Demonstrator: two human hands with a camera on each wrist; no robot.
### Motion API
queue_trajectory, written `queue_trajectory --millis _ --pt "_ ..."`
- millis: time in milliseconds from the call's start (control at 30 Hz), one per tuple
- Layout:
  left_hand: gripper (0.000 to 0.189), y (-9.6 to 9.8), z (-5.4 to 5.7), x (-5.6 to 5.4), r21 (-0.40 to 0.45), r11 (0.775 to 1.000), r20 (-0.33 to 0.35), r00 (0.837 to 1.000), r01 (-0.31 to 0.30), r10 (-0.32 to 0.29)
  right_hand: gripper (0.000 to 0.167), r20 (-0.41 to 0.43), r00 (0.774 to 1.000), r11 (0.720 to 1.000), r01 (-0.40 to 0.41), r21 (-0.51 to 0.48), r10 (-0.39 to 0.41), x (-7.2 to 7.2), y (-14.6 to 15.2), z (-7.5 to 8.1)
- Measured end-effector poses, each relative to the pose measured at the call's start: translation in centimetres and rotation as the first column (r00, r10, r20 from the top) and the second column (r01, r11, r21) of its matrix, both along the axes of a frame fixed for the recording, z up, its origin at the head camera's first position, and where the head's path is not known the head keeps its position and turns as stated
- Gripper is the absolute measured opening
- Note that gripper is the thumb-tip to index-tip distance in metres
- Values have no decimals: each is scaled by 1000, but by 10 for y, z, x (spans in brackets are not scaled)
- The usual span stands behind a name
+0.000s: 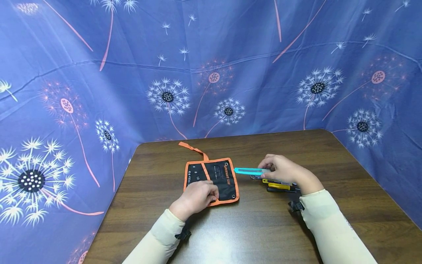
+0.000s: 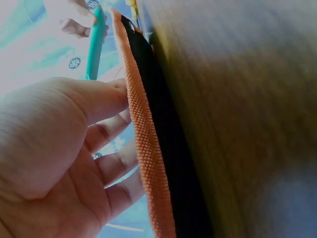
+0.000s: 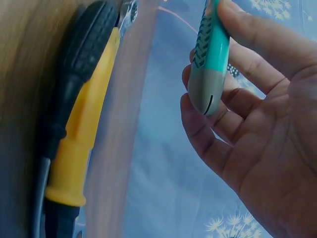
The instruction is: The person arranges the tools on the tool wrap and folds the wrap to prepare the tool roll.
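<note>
A black tool pouch [image 1: 224, 189] with orange trim lies flat on the table, its orange strap [image 1: 194, 148] trailing off the far edge. My left hand [image 1: 197, 197] is over its near part, thumb and fingers pinching at the pouch; the left wrist view has the fingertips right at the orange edging [image 2: 141, 119], partly hidden behind it. To the right, my right hand [image 1: 282, 171] holds a turquoise utility knife [image 1: 247, 171] by its grey end, between thumb and fingers. The knife is level above the table and points left, its front end close to the pouch's right edge.
Below my right hand lies a small pile of tools: a yellow-handled tool [image 1: 279, 186], a black-handled one [image 1: 276, 190] and other pieces. The wooden table [image 1: 250, 231] ends at the back against a blue cloth [image 1: 263, 84] with dandelion prints.
</note>
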State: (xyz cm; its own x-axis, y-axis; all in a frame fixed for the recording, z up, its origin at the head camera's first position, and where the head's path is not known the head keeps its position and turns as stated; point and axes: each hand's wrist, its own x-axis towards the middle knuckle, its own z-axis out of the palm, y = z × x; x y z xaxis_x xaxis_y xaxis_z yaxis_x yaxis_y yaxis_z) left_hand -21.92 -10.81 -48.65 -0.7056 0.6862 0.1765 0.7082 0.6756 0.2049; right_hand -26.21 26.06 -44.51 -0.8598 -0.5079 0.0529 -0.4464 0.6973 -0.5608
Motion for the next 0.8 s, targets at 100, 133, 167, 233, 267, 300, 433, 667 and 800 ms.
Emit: queue_trajectory --millis 100,133,167,233,267,300,433,667,800 --pt "13 0 1 0 -2 1000 -1 1000 -2 2 20 10 1000 1000 -13 -5 13 2 -5 2" --pt "13 0 1 0 -2 1000 -1 1000 -2 2 20 15 1000 1000 -17 -10 17 2 -6 2" --pt "12 0 1 0 0 1000 0 1000 -2 2 20 21 1000 1000 -23 -14 23 3 -8 3" --pt "12 0 1 0 3 1000 2 1000 -3 3 19 34 999 999 -34 -19 34 4 -10 3" --pt "12 1 2 0 4 1000 3 1000 -3 3 18 39 998 999 -39 -21 39 4 -12 3" --pt "12 1 2 0 3 1000 3 1000 -4 3 18 43 998 999 -41 -22 42 5 -13 3" --pt "12 1 2 1 4 1000 -5 1000 -3 3 17 56 997 998 -51 -23 53 6 -17 4" --pt "12 2 3 2 16 1000 -21 1000 9 -9 17 85 994 998 -66 -17 67 7 -24 4" --pt "12 2 1 2 11 1000 -20 1000 6 -6 17 96 992 997 -81 -13 82 9 -28 3"
